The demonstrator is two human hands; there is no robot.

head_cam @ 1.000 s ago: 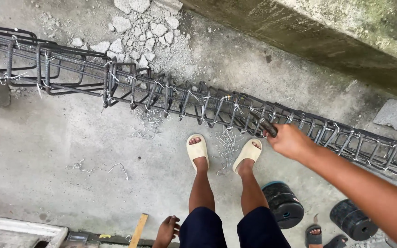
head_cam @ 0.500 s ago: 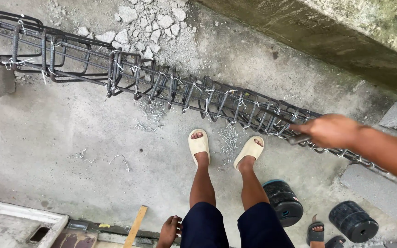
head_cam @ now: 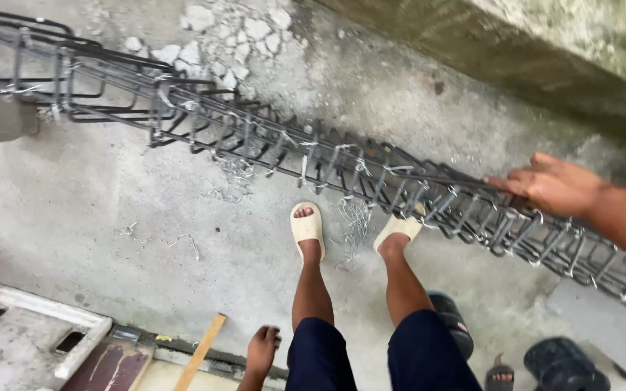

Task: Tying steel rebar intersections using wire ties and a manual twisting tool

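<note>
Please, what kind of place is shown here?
Probably an outdoor building site or yard where steel reinforcement is prepared. A long cage of steel bars tied with wire lies on the rough concrete ground, the right hand rests on it, and broken rubble sits beside a concrete wall.

Rebar cage: dark ribbed steel, matt, tied with thin bright wire.
Floor: rough grey concrete, dusty.
Sandals: smooth cream foam.
Plank: bare wood.
</note>
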